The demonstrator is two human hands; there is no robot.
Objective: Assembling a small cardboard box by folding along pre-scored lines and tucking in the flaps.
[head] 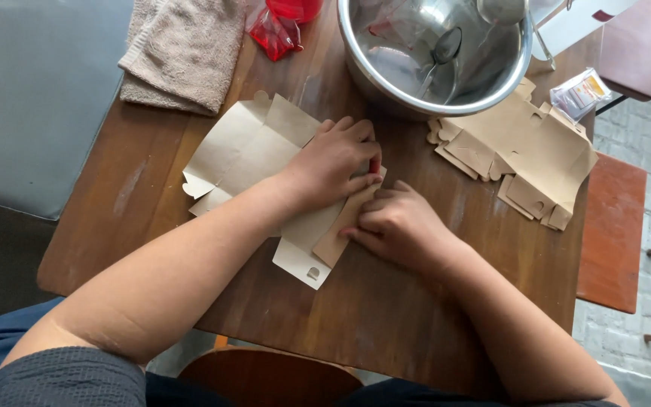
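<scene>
**Head view: both hands creasing a flat cardboard box blank on the wooden table**

Head view, starting nearest the person: the right hand is lying knuckles-up on the lower flap of the unfolded kraft box blank, fingers curled together and pressing the flap's edge down. Just beyond it the left hand is pressing flat on the middle of the same blank, fingers close together at a fold line — something small and red is showing at its fingertips, too hidden to identify. Neither hand is gripping; both are bearing down on card. The blank is lying open on the table, its tabs spreading up and left.

By the look of it, the step in hand is the first folding — a side panel is being turned up along its score while the rest is being held flat. The next move probably calls for steady pressure along the crease and a tab lined up with its slot.

Farther off, a stack of similar flat blanks is waiting to the right, partly under a steel mixing bowl holding a spoon. A beige towel and a red plastic bag are lying at the far edge.
</scene>
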